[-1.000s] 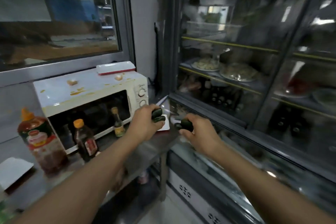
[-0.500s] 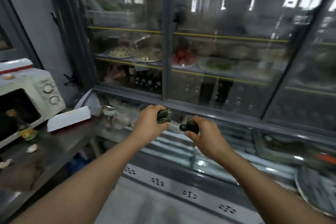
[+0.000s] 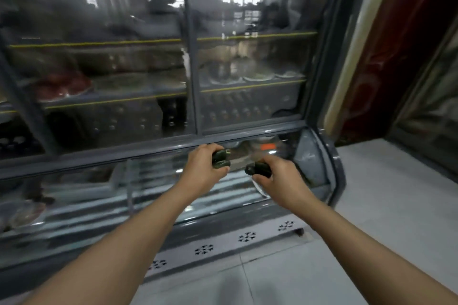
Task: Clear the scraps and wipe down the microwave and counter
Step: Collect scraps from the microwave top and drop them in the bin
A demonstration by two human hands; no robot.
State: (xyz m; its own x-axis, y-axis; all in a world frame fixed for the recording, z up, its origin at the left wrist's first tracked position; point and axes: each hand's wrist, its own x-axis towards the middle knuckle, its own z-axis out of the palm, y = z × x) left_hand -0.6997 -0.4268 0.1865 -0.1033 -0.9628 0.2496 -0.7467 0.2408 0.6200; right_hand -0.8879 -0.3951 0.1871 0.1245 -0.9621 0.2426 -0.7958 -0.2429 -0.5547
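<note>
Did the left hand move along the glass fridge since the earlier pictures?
Yes. The left hand, holding green scraps, moved rightward along the fridge, toward its right end.

Left scraps (image 3: 220,159): dark green pieces, stacked, gripped in your left hand (image 3: 203,168).
Right scrap (image 3: 257,170): dark green piece, gripped in your right hand (image 3: 275,181), near the left scraps.

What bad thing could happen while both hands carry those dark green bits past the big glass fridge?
1. A scrap could slip. The left hand holds its green scraps only at the fingers, with much sticking out, and the tiled floor lies below.
2. The right hand is full too, gripping its own scrap, so no hand is free to catch anything.
3. Both hands are near the display fridge glass and might bump or smear it.
</note>
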